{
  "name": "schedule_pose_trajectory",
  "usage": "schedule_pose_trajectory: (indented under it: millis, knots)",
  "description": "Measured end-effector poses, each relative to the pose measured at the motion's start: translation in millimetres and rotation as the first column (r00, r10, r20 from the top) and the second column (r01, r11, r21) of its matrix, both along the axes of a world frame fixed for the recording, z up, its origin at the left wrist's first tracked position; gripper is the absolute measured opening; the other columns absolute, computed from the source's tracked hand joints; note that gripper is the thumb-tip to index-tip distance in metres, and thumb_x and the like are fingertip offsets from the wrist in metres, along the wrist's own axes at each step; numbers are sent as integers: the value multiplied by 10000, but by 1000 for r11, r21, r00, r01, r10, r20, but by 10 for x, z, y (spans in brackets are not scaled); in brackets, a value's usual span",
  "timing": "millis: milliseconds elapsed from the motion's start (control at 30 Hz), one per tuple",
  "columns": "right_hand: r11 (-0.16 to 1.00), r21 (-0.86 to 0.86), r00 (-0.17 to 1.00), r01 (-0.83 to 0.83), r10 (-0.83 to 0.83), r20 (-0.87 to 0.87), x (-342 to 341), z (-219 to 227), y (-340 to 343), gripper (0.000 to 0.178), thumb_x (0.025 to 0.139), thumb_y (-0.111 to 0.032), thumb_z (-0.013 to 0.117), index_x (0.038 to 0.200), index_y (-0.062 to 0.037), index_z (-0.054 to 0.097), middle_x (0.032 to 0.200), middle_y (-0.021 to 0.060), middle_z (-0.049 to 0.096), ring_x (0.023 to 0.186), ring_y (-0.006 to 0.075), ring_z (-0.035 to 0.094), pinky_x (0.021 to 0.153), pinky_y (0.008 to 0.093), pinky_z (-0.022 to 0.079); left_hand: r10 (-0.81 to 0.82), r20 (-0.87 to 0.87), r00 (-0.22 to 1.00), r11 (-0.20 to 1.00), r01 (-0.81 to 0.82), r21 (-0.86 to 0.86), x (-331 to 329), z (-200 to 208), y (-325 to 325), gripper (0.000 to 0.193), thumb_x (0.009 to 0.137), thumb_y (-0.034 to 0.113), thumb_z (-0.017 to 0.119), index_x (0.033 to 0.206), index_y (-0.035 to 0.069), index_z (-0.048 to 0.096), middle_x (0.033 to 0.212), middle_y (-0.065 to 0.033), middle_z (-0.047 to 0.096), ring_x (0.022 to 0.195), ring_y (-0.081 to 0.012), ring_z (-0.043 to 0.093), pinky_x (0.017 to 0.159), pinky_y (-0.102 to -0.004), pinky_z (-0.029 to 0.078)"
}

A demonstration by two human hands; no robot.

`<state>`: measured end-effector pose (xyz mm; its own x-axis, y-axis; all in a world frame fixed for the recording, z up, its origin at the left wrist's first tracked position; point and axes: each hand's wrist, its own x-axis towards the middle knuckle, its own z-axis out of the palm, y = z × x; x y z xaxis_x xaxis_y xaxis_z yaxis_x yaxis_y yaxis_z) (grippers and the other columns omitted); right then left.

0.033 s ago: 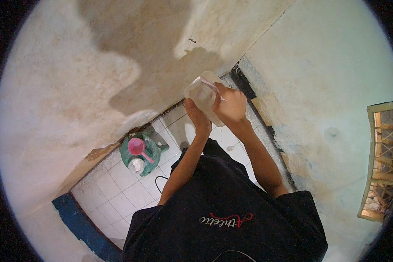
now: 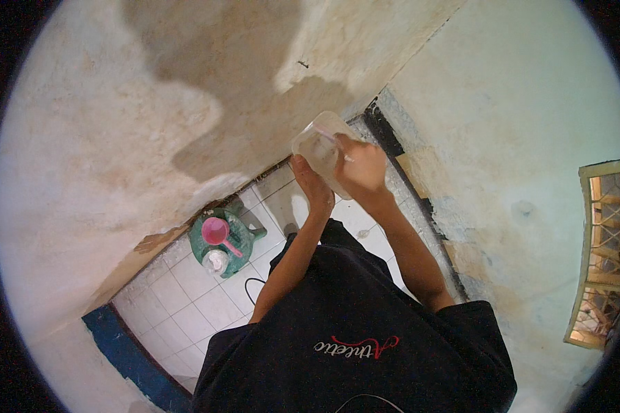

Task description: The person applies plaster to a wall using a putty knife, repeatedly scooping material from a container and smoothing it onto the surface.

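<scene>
A translucent plastic container is held up in front of me, close to the corner of the walls. My left hand grips its near left side, with the thumb along the edge. My right hand is closed round a thin pinkish stick-like tool that reaches into the container. A whitish smear shows on the right hand's fingers. What lies at the bottom of the container looks pale and cannot be made out clearly. The tool's lower end is too blurred to identify.
To the left on the tiled floor stands a green stool, bearing a pink dipper and a small container of white stuff. Stained walls meet ahead. A grilled window is at the right.
My right hand has shifted slightly left with the pinkish tool, whose angle in the container differs a little. My left hand and the container have barely moved.
</scene>
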<state>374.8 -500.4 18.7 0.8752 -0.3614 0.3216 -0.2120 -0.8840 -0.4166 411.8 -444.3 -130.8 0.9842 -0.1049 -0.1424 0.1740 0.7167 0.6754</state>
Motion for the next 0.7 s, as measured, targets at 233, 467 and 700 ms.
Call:
schedule_pose_trajectory:
  millis: [233,467,700]
  knots:
    - [996,-78,995,-53,46,-89,-14,96,-98,327,725,-183,593,1030,-75,639,774,191,673,694,347,674,630,457,528,49,108,993,956,-78,284,-60,207,14,507,996,502,333,1189,51,462,1126,-85,519,1058,-178,513,918,-332,429]
    - [989,-78,990,-122,116,-86,-7,-8,185,220,746,-64,574,949,-50,658,703,202,641,626,364,641,578,448,517,29,110,993,965,-57,256,-13,2,24,481,1009,463,304,1223,59,454,1174,-99,503,1104,-199,508,939,-346,428]
    - [995,-37,995,-95,95,-24,18,-151,58,293,710,-131,579,986,-45,629,712,199,650,660,363,658,606,477,518,-33,-48,998,999,32,-27,37,66,43,496,1014,449,283,1282,54,418,1230,-118,505,1142,-232,511,969,-364,427]
